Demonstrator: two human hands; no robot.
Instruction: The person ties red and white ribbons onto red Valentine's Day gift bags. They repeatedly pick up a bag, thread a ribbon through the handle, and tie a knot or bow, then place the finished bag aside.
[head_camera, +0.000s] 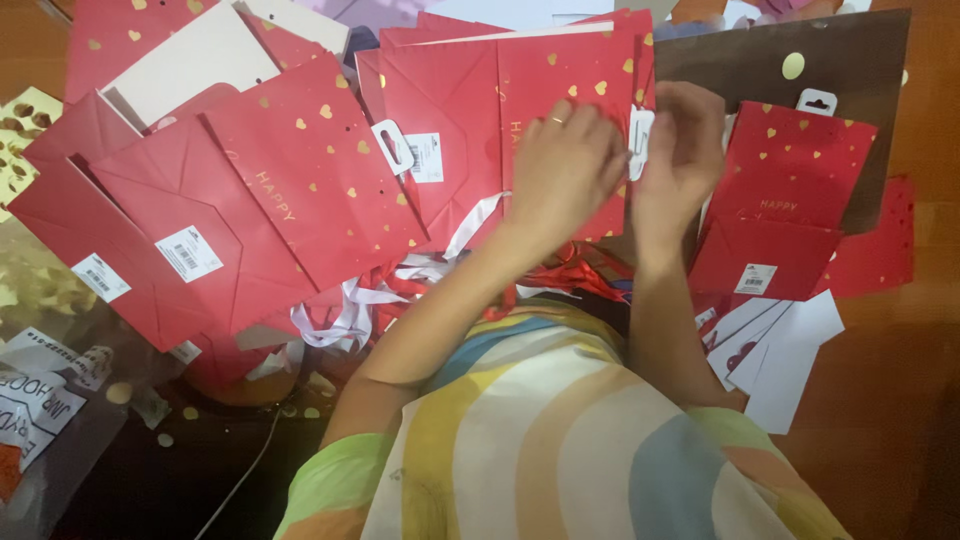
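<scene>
We see the left hand (563, 165) lying flat on a folded red paper bag (560, 85) with small gold hearts, fingers spread and pressing it down, a ring on one finger. The right hand (680, 150) meets it at the bag's right edge, where a small white hang tab (640, 142) sits between the two; its fingers are curled together at the tab, though we cannot tell whether they actually pinch it. The bag lies just beyond both hands, on top of other flattened bags. To the left, a fan of matching red bags (290, 190) overlaps, several showing white barcode labels (188, 253). To the right another red bag (785, 200) with its own tab rests on a dark brown sheet (850, 60). Loose white ribbons (350, 310) trail below the pile, and plain white cards (790, 350) lie near the right forearm.
</scene>
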